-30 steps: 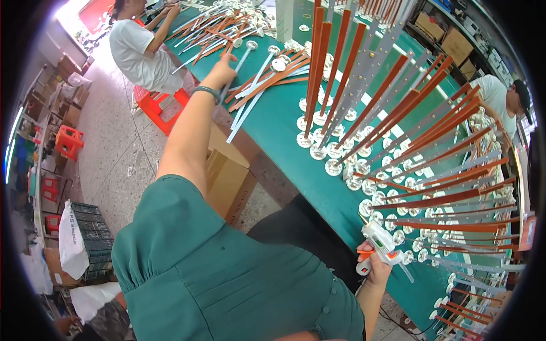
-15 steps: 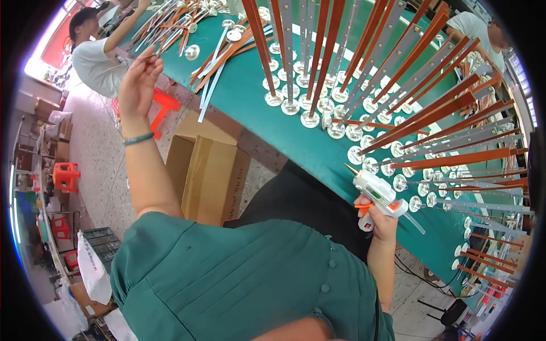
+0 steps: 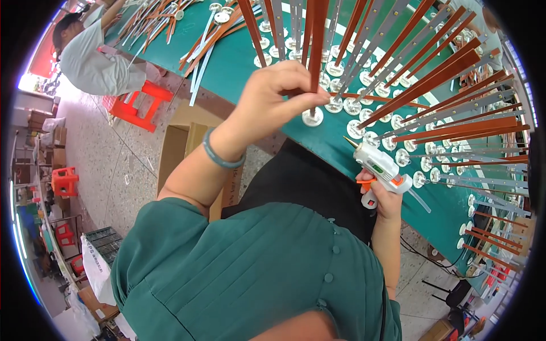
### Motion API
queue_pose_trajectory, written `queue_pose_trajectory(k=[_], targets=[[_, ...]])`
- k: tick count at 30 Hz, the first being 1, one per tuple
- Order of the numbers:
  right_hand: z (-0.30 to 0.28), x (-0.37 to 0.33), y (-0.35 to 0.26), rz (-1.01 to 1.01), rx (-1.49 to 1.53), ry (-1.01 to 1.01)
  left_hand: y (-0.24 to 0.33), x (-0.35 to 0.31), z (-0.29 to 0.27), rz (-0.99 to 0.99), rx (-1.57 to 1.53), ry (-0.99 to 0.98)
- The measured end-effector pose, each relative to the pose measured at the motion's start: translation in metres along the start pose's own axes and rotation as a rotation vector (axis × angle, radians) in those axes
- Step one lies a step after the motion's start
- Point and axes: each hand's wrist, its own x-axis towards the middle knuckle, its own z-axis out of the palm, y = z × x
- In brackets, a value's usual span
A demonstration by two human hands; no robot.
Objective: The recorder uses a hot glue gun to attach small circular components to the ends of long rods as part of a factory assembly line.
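My left hand [image 3: 278,99], with a bangle on its wrist, pinches a reddish-brown strip [image 3: 318,42] between thumb and fingers, low on its length. Just beneath the fingertips is a white round base [image 3: 312,118] near the table's front edge; the strip appears to stand on it. In my right hand [image 3: 387,196] is a white hot glue gun [image 3: 377,162] with an orange trigger. Its metal nozzle points up and left toward the bases, and a clear glue stick sticks out behind. Many brown and grey strips with small lights stand upright on white bases around both hands.
The green table [image 3: 227,79] runs diagonally across. Loose strips [image 3: 227,35] lie in a heap at its far left. An open cardboard box [image 3: 170,150] stands on the floor beside me. One co-worker [image 3: 94,57] is at the far left near a red stool [image 3: 139,108]; another is at far right.
My left hand has come from raised at the left over to the right and taken hold of a brown strip. My right hand keeps the glue gun in nearly the same place.
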Motion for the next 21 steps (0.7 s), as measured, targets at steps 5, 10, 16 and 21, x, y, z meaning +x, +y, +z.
queue_pose_trajectory(k=[5,10,16,21], targets=[[0.005,0.003,-0.004,0.038,-0.141,-0.044,-0.009,0.007,0.014,0.021,0.087,-0.017],[0.021,0.009,-0.008,0.104,-0.251,-0.01,-0.025,0.0,0.018,0.082,0.206,-0.096],[0.033,0.012,-0.009,0.146,-0.304,0.104,-0.03,0.001,0.024,0.073,0.167,-0.116],[0.043,0.027,-0.014,0.135,-0.475,0.044,-0.028,0.003,0.024,0.105,0.181,-0.168]])
